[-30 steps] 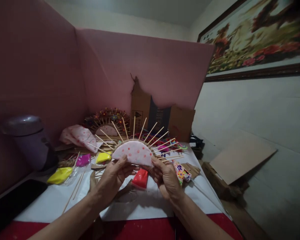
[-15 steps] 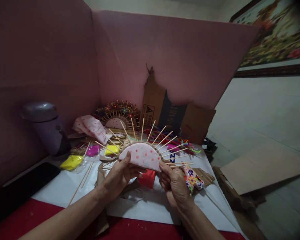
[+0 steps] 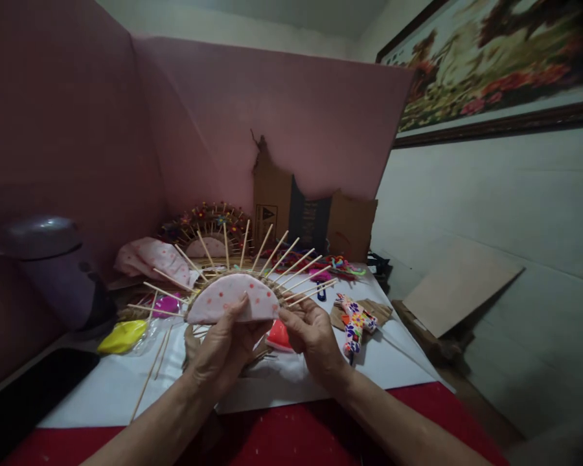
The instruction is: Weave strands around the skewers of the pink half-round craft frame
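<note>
Held up above the table is a half-round piece covered in pink dotted fabric point(image 3: 223, 294), with thin wooden sticks fanning out from its curved edge. My left hand point(image 3: 228, 343) grips its lower middle, thumb on the front and fingers behind. At its right end my right hand point(image 3: 315, 336) pinches the corner near the lowest sticks. A red packet point(image 3: 280, 335) lies beneath, partly hidden by the hands. Right of my right hand, a flower-patterned glue gun point(image 3: 357, 322) rests on a scrap of cardboard point(image 3: 381, 309).
At the back stand a similar decorated half-round piece point(image 3: 206, 247) and torn cardboard point(image 3: 276, 194). Dotted cloth point(image 3: 153, 259), a yellow packet point(image 3: 122, 336), loose sticks point(image 3: 148, 375), a purple bottle point(image 3: 58, 278) and a black phone-like slab point(image 3: 39, 388) lie left. Coloured pipe cleaners point(image 3: 340, 264) lie behind.
The view has swung to the right. The stick-edged piece has tilted, its left end lower, and my left hand now sits nearer its middle. My right hand still holds the right end.
</note>
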Demonstrator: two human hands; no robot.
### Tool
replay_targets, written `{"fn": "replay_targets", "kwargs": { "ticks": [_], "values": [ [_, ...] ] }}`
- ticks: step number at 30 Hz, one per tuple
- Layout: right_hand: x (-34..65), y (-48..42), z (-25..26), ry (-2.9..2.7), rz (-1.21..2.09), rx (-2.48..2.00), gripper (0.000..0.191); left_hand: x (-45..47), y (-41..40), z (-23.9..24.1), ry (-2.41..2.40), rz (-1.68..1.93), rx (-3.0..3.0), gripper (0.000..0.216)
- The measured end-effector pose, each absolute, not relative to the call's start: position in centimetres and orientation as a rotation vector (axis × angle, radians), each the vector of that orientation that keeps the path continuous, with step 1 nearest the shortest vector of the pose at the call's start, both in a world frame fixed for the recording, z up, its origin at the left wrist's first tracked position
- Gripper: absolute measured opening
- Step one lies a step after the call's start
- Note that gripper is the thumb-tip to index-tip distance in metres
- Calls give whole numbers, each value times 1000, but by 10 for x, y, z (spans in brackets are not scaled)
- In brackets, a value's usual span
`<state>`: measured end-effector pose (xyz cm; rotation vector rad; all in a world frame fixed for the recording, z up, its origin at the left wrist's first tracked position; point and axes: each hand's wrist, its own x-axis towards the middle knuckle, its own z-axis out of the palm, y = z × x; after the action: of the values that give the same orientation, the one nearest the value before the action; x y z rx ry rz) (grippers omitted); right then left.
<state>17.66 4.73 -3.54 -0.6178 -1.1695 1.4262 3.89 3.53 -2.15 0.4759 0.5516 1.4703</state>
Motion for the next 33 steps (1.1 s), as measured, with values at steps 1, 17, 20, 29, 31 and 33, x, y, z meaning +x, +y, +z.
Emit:
{"fn": "replay_targets", "kwargs": {
  "ticks": [1, 17, 20, 29, 31, 33],
  "values": [
    [176, 47, -37, -1167, 1414, -623, 29, 37, 36, -20, 542, 1476, 475, 8],
    [183, 47, -45, -1218, 1267, -748, 24, 34, 41, -25, 602, 1424, 504, 14],
    [183, 48, -44, -1227, 1250, -752, 25, 36, 39, -21, 593, 1419, 515, 16],
    [177, 37, -36, -1209, 1365, -684, 23, 32, 29, -13, 554, 1425, 418, 17],
    [177, 37, -37, -1230, 1350, -689, 22, 32, 29, -13, 578, 1401, 404, 17],
    [179, 40, -38, -1269, 1312, -682, 21, 33, 31, -12, 617, 1433, 389, 17]
  ]
}}
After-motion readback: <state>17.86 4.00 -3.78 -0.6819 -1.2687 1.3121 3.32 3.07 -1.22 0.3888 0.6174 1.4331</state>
